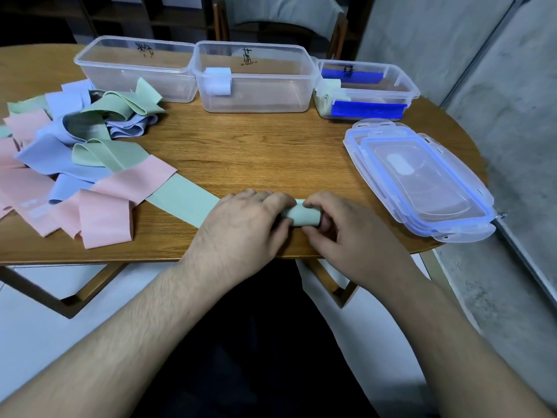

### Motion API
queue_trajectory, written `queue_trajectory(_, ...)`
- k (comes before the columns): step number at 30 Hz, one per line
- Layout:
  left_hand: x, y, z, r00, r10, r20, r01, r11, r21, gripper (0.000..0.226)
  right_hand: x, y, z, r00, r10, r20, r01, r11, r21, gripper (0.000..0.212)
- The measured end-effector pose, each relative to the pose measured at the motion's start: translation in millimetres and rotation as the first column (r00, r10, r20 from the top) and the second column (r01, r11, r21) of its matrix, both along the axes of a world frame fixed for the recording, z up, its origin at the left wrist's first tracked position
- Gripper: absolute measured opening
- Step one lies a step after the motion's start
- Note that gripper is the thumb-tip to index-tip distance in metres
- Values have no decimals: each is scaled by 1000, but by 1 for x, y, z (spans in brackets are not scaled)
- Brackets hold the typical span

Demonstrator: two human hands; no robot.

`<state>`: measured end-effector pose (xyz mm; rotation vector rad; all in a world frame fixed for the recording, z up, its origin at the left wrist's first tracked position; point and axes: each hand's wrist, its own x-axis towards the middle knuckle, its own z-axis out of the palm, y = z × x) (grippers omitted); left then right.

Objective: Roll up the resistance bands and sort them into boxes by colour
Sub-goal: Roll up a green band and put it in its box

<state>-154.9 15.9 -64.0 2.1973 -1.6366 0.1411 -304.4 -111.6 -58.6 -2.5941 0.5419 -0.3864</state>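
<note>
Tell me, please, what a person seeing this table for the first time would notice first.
Probably the two hands at the near edge: the left hand and right hand grip a half-rolled green band, whose loose tail runs left. Next, the tangled pile of pink, blue and green bands on the left side. Behind stand three clear boxes, with stacked lids lying at the right.

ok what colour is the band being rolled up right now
Pale green; the band shows best in the head view, between both hands.

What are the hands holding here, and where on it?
Both hands, left hand and right hand, grip the rolled end of a green band; its flat tail lies on the table.
</note>
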Motion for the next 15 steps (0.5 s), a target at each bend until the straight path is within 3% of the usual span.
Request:
queue_trajectory(8, -1, 0, 1, 998, -10, 66, 11, 1000, -13, 38, 5, -7, 0, 1000, -24, -9, 24, 999, 25, 25)
queue_trajectory(15, 2, -4, 0, 999, -34, 38, 36, 999, -37, 42, 5, -7, 3, 999, -10, -43, 10, 1000, -3, 29)
